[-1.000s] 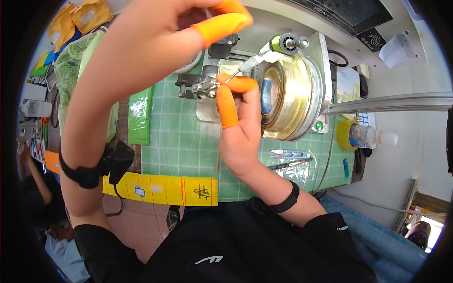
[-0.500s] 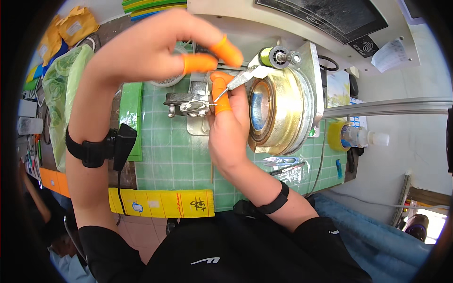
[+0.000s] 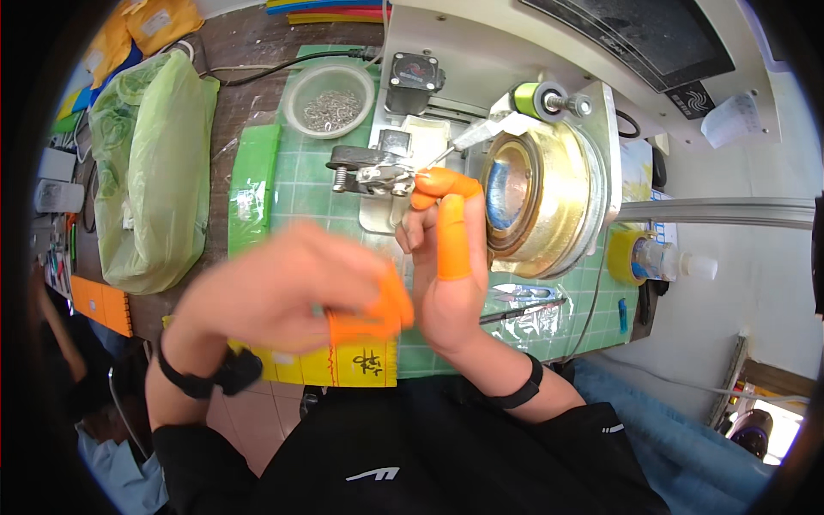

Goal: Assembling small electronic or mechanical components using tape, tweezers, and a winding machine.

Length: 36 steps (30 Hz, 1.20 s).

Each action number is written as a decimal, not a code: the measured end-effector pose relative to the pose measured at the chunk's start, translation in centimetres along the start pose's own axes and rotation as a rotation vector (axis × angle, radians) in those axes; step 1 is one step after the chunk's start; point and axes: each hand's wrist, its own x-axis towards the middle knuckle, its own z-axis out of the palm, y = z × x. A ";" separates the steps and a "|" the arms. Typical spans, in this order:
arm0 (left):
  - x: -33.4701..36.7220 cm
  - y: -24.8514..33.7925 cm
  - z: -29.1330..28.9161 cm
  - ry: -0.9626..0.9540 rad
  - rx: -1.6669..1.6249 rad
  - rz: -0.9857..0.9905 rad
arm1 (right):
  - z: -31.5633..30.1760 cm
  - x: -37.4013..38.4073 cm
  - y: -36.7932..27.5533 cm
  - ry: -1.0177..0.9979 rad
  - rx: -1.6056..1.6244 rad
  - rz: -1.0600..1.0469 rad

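Observation:
My left hand (image 3: 292,287), blurred by motion, is low over the mat's front part. Its orange-capped fingertips look pressed together; anything between them is too blurred to make out. My right hand (image 3: 455,257) is beside the small metal clamp (image 3: 378,174) of a bench machine, fingers curled and thumb against the index finger. Orange finger cots cover its thumb and fingertips. The index tip reaches the clamp's jaw, and whatever it pinches is hidden. Just above that fingertip ends a thin metal guide tube (image 3: 446,153), on an arm with a yellow-green thread spool (image 3: 536,101).
A brass-coloured round drum (image 3: 549,206) stands right of my right hand. Behind the clamp is a bowl (image 3: 300,90) of small metal parts. Thread snips (image 3: 524,293) and dark tweezers (image 3: 524,311) lie on the green mat (image 3: 300,202). A green plastic bag (image 3: 150,172) sits at left.
My left hand has swept from above the clamp down toward me. My right hand has turned, its thumb now upright and its index tip at the clamp. The whole view has shifted slightly.

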 end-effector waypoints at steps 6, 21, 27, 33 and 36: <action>-1.0 1.5 0.3 -0.116 -0.027 -0.029 | 0.9 1.3 0.2 0.081 -0.156 -0.039; 5.9 2.1 -6.2 0.214 0.679 0.162 | 0.7 2.8 0.0 0.154 -0.077 0.221; -1.8 2.8 6.9 0.235 0.723 0.011 | -4.6 -4.0 -4.3 -0.377 -0.626 0.173; -2.7 0.1 11.0 0.654 0.436 0.017 | -5.3 -5.5 -5.0 -0.655 -1.356 0.088; -2.3 -0.5 11.7 0.797 0.319 0.020 | -5.6 -6.0 -3.7 -0.735 -1.483 -0.033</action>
